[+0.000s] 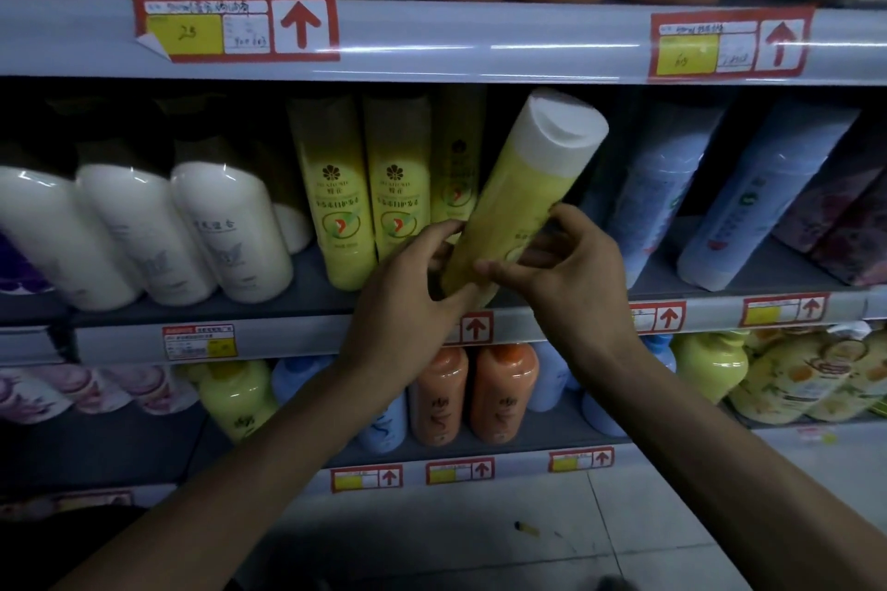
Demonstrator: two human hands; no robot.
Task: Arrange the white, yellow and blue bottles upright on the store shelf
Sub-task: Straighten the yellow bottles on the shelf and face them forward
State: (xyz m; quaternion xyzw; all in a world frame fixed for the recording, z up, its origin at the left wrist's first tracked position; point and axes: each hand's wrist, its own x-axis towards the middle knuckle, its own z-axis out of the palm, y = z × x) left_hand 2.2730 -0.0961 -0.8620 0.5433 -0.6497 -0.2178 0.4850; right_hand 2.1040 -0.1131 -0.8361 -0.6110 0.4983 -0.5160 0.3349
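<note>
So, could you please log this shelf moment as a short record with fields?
held bottle: yellow, white cap, tilted with its top to the right
left hand: grips the held bottle's lower end
right hand: pinches its lower body
yellow bottles: upright on the shelf, left of the held one
white bottles: further left, appear to lean left
blue bottles: right of the held one, appear to lean right

— Where are the hands?
— Centre of frame, close together. The left hand [413,274] curls its fingers round the base of the yellow bottle [523,187], and the right hand [571,264] pinches it opposite.
— And the arms?
— Bare. The left forearm [216,470] rises from the lower left, the right forearm [720,446] from the lower right.
</note>
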